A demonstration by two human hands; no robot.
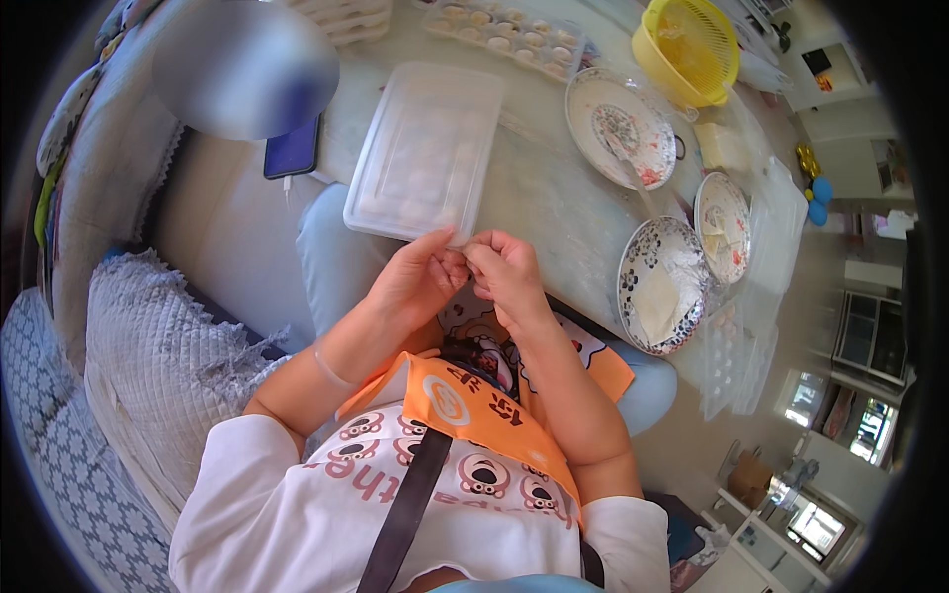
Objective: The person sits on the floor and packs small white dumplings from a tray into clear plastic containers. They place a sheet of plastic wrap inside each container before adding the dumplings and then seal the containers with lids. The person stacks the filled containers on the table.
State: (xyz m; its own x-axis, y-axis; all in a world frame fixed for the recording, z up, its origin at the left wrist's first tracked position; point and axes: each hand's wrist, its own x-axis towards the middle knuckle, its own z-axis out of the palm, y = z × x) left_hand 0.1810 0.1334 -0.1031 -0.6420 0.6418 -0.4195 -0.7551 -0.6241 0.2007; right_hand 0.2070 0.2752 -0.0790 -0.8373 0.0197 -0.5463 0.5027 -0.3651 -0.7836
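My left hand [419,274] and my right hand [508,270] meet at the near right corner of a lidded translucent plastic box [422,148]. The thumbs and fingers of both hands are drawn together, tip to tip. Whether they pinch the corner of the lid or some small pale thing is hidden by the fingers. Rows of pale, round pieces show dimly through the lid. The box lies on the table, its near end at the table's edge. To the right, a patterned bowl [630,285] holds white flour and pale, flat dough wrappers [656,304].
A large plate [578,111] with reddish filling remnants holds a spatula [630,170]. Beyond are a smaller bowl [704,200], a yellow colander [645,44] and a compartmented tray of dumplings [511,41]. Clear plastic trays [730,363] lie at right. A plugged-in phone [293,152] is at left.
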